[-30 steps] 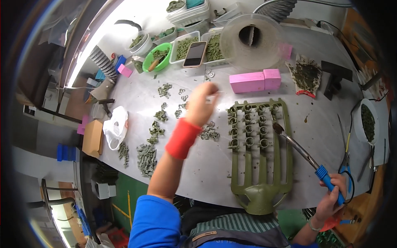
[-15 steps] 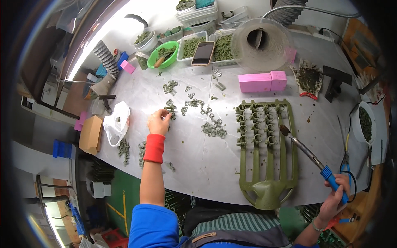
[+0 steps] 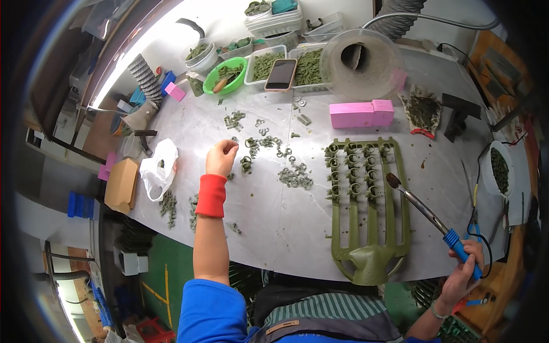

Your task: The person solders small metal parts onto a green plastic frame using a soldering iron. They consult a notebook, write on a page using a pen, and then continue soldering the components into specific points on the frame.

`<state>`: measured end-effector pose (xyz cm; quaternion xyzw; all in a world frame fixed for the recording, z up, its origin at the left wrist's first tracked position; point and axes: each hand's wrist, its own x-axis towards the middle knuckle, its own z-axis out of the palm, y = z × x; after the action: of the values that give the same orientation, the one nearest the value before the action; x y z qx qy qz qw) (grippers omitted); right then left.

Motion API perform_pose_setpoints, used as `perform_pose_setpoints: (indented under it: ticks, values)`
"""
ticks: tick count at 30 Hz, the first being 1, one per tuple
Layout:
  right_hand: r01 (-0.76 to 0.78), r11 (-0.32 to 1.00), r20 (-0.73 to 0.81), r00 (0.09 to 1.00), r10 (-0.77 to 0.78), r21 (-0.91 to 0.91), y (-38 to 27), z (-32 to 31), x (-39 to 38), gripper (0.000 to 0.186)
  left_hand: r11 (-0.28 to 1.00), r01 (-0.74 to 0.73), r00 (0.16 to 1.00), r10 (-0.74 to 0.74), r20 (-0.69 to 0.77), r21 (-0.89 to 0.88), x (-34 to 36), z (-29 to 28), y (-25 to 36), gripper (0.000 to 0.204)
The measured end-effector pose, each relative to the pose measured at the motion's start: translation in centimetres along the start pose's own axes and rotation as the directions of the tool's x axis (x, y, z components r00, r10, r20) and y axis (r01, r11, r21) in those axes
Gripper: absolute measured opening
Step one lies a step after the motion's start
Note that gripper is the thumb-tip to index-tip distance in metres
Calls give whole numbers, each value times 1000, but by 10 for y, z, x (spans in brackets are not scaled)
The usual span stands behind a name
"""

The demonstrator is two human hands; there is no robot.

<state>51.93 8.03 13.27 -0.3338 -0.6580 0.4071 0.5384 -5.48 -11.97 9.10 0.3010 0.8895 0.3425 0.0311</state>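
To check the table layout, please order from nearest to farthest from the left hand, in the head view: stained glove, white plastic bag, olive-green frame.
From the left hand:
1. White plastic bag, left of the hand.
2. Olive-green frame, right, mostly lower in the picture.
3. Stained glove, farther right, higher in the picture.

Tool shaft (image 3: 426, 211) glossy metal, handle (image 3: 456, 244) plastic; wristband (image 3: 211, 196) matt cloth.

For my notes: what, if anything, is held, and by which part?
The right hand holds a soldering iron by its blue handle; for the left hand, I cannot tell.
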Motion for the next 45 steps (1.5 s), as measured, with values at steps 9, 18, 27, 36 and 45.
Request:
perform_pose_setpoints:
  ticks: [9,18,27,36,45]
  values:
    - [11,1000,7,1000,-11,-9,-4,-1,1,21,971,234,909,-202,366,-45,-4,-7,-12,23]
    - [39,999,31,999,-38,-18,-11,7,6,19,905,74,965,41,258,-420,-43,16,97,23]
    - [36,996,99,994,-44,87,0,16,8,11,774,-434,662,621,420,-462,-85,106,242,31]
    - [48,998,115,992,-53,44,26,29,7,9,603,-794,578,788,212,-79,-82,167,252,27]
    - [76,994,101,991,-84,78,41,44,12,15,611,-791,582,768,266,-33,-77,181,255,27]
